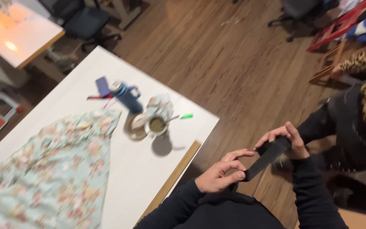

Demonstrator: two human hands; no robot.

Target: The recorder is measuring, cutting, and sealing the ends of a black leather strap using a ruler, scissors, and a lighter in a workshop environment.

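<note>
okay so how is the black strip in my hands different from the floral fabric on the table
The black strip is plain and dark; the floral fabric is pale blue-green with a flower print. The strip is narrow and small, the fabric broad. The strip is held taut in the air between the left hand and right hand; the fabric lies spread on the white table, untouched. Both look like textile.

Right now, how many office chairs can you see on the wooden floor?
2. One dark chair stands at the top left, beside the white table. The other chair is at the top right, cut by the frame edge. More may be out of view.
</note>
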